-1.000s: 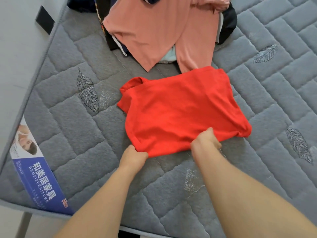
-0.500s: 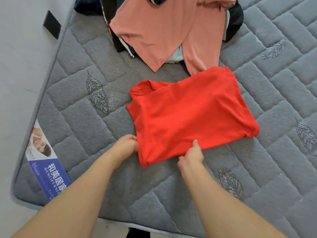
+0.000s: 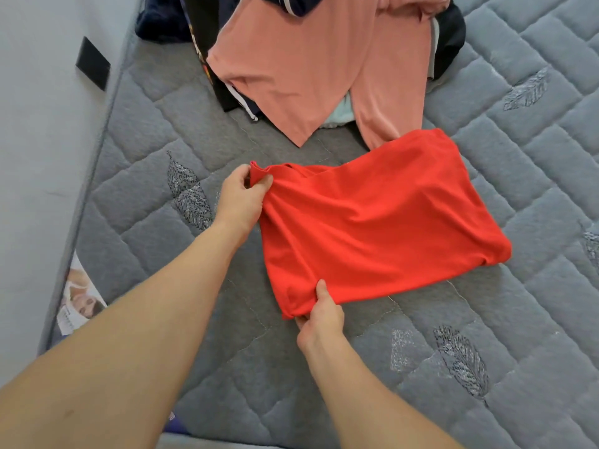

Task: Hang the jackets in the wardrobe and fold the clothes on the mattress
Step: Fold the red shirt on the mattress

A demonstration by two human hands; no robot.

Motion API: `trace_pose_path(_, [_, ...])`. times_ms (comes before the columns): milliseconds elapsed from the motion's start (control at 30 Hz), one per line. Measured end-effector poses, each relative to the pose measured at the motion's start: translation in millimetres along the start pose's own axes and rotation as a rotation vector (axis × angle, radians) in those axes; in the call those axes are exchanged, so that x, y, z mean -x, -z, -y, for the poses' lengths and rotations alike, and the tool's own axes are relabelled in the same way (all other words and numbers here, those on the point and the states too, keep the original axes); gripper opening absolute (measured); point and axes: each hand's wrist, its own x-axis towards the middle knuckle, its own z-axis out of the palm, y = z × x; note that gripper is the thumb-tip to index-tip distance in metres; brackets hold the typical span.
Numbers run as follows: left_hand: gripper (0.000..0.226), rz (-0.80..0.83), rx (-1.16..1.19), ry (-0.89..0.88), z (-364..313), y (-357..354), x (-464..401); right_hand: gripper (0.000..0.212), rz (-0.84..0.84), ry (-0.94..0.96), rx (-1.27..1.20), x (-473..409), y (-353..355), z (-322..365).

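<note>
Your left hand pinches the far left corner of the partly folded bright red thin-knit garment, thumb on top and fingers curled beneath the bunched fabric there. Your right hand pinches the near left corner the same way, thumb lying on the cloth and the rest of the fingers tucked under the edge. So both hands hold the garment's left side, one at each end.

The red garment lies flat in a rough rectangle on the quilted grey mattress, near the middle of what shows of it, well in from the left edge. It looks light, soft and limp, so it will likely sag and wrinkle wherever it is unsupported; the two corners you hold seem the right places, since they let you carry that whole side across evenly.

Just beyond it, toward the far edge, a salmon-pink garment is spread over a heap of dark clothes, its lower tip touching or slightly under the red one. A printed label sits at the mattress's near left edge.
</note>
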Motion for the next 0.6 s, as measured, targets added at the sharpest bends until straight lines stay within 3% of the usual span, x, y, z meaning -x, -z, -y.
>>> trace_pose_path(67, [0.003, -0.006, 0.011, 0.042, 2.5, -2.2, -11.1, 0.025, 0.100, -0.036, -0.041, 6.9, -4.6, -6.0])
trace_pose_path(200, [0.055, -0.038, 0.005, 0.275, 12.6, -13.3, -24.5, 0.034, 0.224, -0.092, 0.071, 14.3, -3.5, -32.2])
trace_pose_path(267, [0.065, 0.052, 0.028, 0.340, 13.8, -20.1, -24.3, 0.030, 0.204, -0.101, 0.097, 15.3, 2.2, -44.0])
trace_pose_path(367, [0.042, 0.135, 0.007, 0.367, 15.3, -26.7, -21.3, 0.028, 0.175, -0.121, 0.142, 14.2, 12.4, -54.0])
trace_pose_path(600, [0.029, -0.056, -0.146, 0.278, 17.9, -3.4, -17.2, 0.063, 0.419, -0.229, 0.439, 39.9, 23.8, -64.3])
